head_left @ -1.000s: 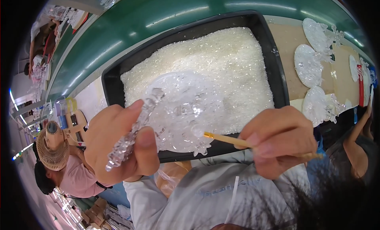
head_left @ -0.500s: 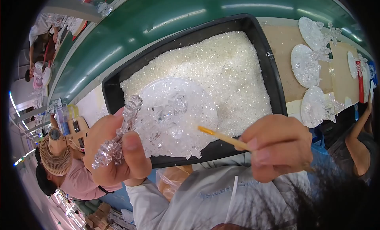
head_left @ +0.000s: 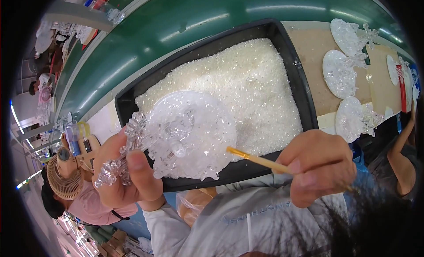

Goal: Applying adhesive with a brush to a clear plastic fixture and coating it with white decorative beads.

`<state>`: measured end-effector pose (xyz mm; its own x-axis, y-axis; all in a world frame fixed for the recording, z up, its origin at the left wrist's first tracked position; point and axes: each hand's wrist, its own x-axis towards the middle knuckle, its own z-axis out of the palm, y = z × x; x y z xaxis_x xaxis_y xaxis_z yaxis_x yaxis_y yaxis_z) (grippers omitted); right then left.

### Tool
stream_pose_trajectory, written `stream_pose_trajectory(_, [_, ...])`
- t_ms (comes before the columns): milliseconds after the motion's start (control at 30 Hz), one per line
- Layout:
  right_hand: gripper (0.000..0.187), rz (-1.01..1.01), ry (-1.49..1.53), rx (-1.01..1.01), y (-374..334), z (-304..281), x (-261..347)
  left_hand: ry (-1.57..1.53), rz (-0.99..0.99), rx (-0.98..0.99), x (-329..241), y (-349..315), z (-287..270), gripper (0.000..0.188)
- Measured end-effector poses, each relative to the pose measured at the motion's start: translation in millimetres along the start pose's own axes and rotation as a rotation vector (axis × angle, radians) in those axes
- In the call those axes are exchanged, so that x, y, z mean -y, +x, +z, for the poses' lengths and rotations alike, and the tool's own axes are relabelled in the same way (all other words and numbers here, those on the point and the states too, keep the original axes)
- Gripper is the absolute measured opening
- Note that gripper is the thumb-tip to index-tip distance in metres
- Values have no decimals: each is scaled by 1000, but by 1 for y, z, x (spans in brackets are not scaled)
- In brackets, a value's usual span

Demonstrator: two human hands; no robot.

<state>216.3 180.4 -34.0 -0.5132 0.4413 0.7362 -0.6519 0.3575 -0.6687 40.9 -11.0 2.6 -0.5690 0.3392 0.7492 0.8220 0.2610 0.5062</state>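
My left hand (head_left: 132, 175) is closed round the clear, twisted stem of an ornament with a round white disc (head_left: 207, 124). Clear plastic shapes stand out from the disc's face, which is tilted toward me over the tray. A thin paintbrush (head_left: 260, 162) with a pale wooden handle and yellowish bristles is pinched in my right hand (head_left: 319, 167). Its bristle tip lies at the disc's right edge; whether it touches cannot be made out. Below the disc, white glittering granules (head_left: 247, 76) fill a black tray (head_left: 300, 78).
Several similar disc ornaments (head_left: 340, 73) rest on brown board to the right. A green conveyor belt (head_left: 190, 25) runs behind the tray. One person in pink (head_left: 95, 190) with a fan (head_left: 65, 174) sits at the left; another person's arm (head_left: 404, 155) shows at the far right.
The ornament has shifted slightly left and turned a little in my left hand. My right hand has drawn the brush rightward and slightly down, from the disc's face toward its edge.
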Motion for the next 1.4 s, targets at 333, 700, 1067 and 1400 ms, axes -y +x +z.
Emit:
stream_pose_trajectory(333, [32, 89, 44, 120, -7, -1, 2, 16, -1, 43, 11, -2, -9, 29])
stream_pose_trajectory(700, [26, 25, 36, 54, 5, -11, 0, 66, -22, -20, 25, -2, -20, 41])
stream_pose_trajectory(1067, [24, 49, -16, 20, 2, -4, 1, 104, -294, 143, 63, -21, -76, 39])
stream_pose_trajectory(1400, [25, 29, 31, -167, 1, 3, -2, -84, 26, -105, 40, -14, -17, 39])
